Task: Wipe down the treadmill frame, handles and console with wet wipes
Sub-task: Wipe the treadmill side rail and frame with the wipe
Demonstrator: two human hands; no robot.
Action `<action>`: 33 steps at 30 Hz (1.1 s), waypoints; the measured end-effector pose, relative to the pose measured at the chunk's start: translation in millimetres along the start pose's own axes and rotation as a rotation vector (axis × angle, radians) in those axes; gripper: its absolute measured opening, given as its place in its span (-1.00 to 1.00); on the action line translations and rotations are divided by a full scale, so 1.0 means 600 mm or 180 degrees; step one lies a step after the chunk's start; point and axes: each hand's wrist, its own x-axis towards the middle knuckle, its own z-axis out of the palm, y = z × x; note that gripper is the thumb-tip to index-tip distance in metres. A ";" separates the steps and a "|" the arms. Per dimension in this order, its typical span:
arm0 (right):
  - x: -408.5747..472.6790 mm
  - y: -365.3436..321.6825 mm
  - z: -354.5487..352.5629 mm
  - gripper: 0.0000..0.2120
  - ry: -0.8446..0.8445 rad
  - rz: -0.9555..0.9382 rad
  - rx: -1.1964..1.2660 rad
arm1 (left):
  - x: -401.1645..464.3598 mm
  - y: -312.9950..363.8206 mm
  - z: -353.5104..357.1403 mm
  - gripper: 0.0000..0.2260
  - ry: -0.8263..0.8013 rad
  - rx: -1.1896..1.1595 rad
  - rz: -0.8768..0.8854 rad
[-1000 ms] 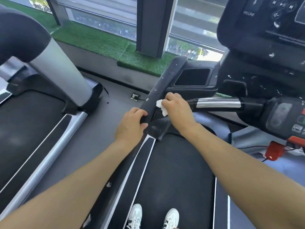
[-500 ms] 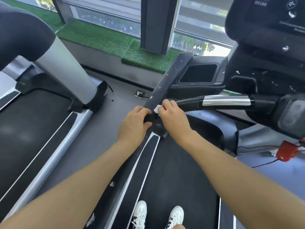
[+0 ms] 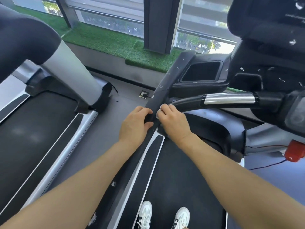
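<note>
Gripping handrail (image 3: 162, 90), both hands, left hand (image 3: 135, 125), right hand (image 3: 172, 120) pressing wipe (image 3: 158, 113)

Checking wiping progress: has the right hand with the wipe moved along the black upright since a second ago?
Yes. The right hand holding the wipe has slid slightly down the black upright, now level with the left hand gripping it.

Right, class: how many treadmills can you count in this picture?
2. One treadmill is under the person's shoes, its upright held by both hands; the other treadmill stands to the left. More may lie outside the view.
</note>
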 end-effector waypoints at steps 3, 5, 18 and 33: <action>-0.013 0.006 -0.006 -0.86 0.0037 0.0114 0.0139 | -0.002 0.005 -0.002 -0.71 -0.0041 0.0006 -0.0016; -0.040 0.005 -0.012 -0.86 -0.0302 0.0662 0.0533 | -0.002 0.008 -0.003 -0.71 -0.0037 0.0012 -0.0054; 0.030 -0.026 0.011 -0.69 -0.0648 0.5265 0.5178 | -0.005 0.012 0.001 -0.70 0.0055 0.0121 0.0049; 0.000 0.063 -0.054 -0.60 0.0603 0.5907 0.5842 | -0.005 0.029 -0.010 -0.74 -0.0116 0.0376 0.0132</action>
